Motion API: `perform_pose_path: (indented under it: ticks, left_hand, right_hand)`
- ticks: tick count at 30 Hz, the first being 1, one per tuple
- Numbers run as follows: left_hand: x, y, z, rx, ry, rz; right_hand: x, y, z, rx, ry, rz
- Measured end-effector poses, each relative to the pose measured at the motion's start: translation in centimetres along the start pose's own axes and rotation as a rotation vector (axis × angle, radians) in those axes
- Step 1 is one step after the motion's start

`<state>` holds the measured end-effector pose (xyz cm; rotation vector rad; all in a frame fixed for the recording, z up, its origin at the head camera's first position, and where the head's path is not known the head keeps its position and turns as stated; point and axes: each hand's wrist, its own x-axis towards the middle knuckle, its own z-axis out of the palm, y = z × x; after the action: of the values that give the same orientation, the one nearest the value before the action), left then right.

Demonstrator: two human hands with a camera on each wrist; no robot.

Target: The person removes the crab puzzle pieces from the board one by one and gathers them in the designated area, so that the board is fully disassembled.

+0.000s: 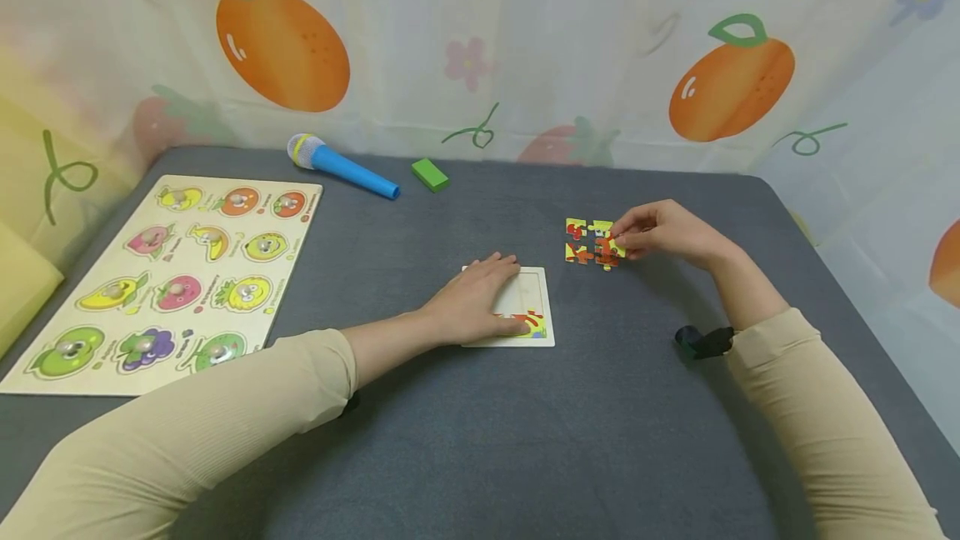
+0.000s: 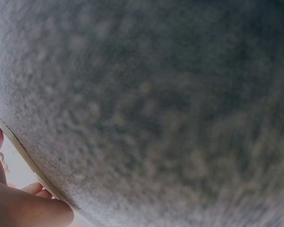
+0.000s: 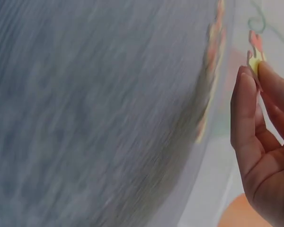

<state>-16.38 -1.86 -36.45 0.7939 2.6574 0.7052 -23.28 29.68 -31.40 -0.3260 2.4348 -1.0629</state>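
My left hand (image 1: pixel 477 300) rests across a small white puzzle tray (image 1: pixel 550 307), its fingers at the far edge and its thumb over the near part. Red, yellow and green puzzle pieces (image 1: pixel 538 325) lie in the tray's near strip, partly hidden by that hand. In the left wrist view, fingers (image 2: pixel 31 205) show along the tray's edge. Farther right, my right hand (image 1: pixel 660 233) pinches a yellow and red puzzle piece (image 3: pixel 255 49) between thumb and fingertips. Several loose puzzle pieces (image 1: pixel 577 253) lie on the table beside and below it.
At the left lies a large fruit board (image 1: pixel 176 244) with knobbed pieces. A blue toy microphone (image 1: pixel 345 167) and a green block (image 1: pixel 430 175) lie toward the back of the dark table (image 1: pixel 480 432). A printed curtain (image 1: pixel 525 48) hangs behind.
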Motion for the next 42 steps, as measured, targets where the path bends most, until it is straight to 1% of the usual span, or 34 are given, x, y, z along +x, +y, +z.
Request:
perform_pose_path:
  ticks: [4,8,12,17,25,28,32,35,42]
  left_hand:
    - [-0.1,0.1,-0.1,0.005,-0.002,-0.002]
    - [-0.1,0.2,-0.1,0.009,-0.003,0.0]
    - [-0.1,0.1,-0.1,0.011,-0.003,0.003]
    - [-0.1,0.1,0.0,0.009,0.001,0.007]
    - [0.0,0.0,-0.1,-0.001,-0.004,0.003]
    - [0.0,0.0,-0.3,0.001,-0.01,0.014]
    - [-0.1,-0.3,-0.8,-0.026,-0.031,0.039]
    - [-0.3,-0.6,-1.3,-0.073,-0.061,0.064]
    - [-1.2,-1.6,-2.5,-0.128,-0.128,0.102]
  right_hand:
    - [-0.4,1.6,-0.9,-0.011,0.012,0.038]
    - [-0.7,2.6,-1.5,-0.018,0.017,0.081]
    - [-0.8,3.2,-1.9,-0.019,-0.005,0.111]
    - [-0.7,3.4,-2.0,-0.015,-0.044,0.13]
    - [-0.6,2.8,-1.6,-0.061,-0.005,0.155]
    - [-0.6,2.6,-1.5,-0.077,0.002,0.155]
    - [-0.6,2.6,-1.4,-0.093,0.003,0.153]
    - [-0.5,2.6,-1.4,-0.098,0.005,0.153]
    - [-0.6,2.4,-1.1,-0.112,0.022,0.156]
